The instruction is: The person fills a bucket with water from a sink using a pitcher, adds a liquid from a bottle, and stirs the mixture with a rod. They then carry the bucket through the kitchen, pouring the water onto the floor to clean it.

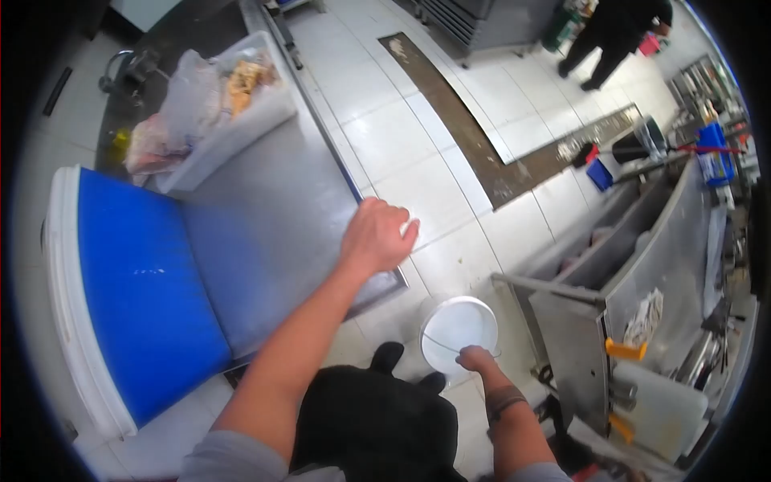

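Note:
My right hand (479,359) is closed round the thin wire handle of a white bucket (458,325). The bucket's open top faces me, low beside my dark shoes, and its inside looks pale. Over the corner edge of the steel table (273,217) is my left hand (377,233), its fingers curled under and the thumb sticking out; no object shows in it. To its left on the table stand a big blue tub (148,281) with a white rim and a white plastic crate (277,112) holding bagged, meat-like food.
At right, a steel unit (566,337) with deep compartments stands close to the bucket. Orange-handled tools (625,349) hang on its side. Farther off, a brown strip (466,136) crosses the white tiled floor, and a person in dark clothes (614,36) stands at the back.

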Motion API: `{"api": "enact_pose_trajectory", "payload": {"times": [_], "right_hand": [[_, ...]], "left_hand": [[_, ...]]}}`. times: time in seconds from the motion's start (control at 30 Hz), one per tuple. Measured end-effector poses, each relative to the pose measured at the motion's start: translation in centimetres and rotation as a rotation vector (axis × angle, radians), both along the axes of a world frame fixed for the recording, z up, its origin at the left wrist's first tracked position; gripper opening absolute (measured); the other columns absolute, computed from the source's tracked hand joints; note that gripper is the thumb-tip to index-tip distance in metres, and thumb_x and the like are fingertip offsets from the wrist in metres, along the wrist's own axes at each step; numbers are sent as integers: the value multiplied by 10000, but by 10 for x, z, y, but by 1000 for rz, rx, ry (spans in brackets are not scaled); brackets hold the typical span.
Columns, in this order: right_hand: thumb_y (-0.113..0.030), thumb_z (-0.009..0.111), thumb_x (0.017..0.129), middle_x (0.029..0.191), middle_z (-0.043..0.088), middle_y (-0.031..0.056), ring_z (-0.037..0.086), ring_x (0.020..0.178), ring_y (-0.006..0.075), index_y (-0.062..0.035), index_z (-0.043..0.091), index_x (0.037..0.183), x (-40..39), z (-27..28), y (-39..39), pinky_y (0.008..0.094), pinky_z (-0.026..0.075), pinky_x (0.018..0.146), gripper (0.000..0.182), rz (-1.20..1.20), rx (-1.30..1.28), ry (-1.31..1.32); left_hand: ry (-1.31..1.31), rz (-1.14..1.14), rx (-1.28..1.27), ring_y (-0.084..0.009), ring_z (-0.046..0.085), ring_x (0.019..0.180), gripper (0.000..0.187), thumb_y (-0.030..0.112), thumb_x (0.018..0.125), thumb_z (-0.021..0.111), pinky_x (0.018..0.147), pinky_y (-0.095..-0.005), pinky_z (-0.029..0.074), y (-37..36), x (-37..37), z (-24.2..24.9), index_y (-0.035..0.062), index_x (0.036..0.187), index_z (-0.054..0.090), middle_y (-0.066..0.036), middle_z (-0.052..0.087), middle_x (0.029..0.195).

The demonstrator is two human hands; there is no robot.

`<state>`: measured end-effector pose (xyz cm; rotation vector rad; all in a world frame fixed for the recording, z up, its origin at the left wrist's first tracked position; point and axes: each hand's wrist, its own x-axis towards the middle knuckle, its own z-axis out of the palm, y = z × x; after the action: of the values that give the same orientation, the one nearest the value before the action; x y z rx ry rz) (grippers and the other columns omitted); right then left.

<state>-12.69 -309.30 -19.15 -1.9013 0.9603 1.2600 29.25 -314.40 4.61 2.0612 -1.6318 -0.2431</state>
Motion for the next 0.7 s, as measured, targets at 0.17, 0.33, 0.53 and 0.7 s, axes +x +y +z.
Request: {"api": "enact_pose_trajectory", "payload": {"times": [0.17,0.33,0.53,0.7], "right_hand": [[-344,546,866,1241,656,156,625,1147,347,-91,692,1142,135,-5,-124,516,483,972,401,35,-147,-187],[-325,543,826,1163,683,175,639,1102,368,-90,688,1087,262,3,-245,538,468,962,381,62,-305,-382],[-231,498,839,1141,686,191,642,1087,363,-68,683,1084,409,5,-358,513,458,947,348,123,-412,-443],[-189,473,879,1167,673,176,616,1129,343,-56,658,1132,493,22,-422,495,454,951,341,268,-472,-433]], "left_hand": [[8,83,-139,-296,587,984,188,198,836,650,1074,-444,374,-3,3,7,19,890,673,-115,659,941],[47,208,-74,-308,580,1086,217,193,815,660,1146,-522,287,-20,11,8,15,940,669,-110,660,1017],[85,351,12,-290,584,1149,216,180,782,677,1128,-567,296,-28,19,4,41,948,689,-96,676,1073],[115,398,34,-277,607,1096,227,193,758,686,1125,-556,304,-38,29,10,57,940,692,-77,681,1025]]}}
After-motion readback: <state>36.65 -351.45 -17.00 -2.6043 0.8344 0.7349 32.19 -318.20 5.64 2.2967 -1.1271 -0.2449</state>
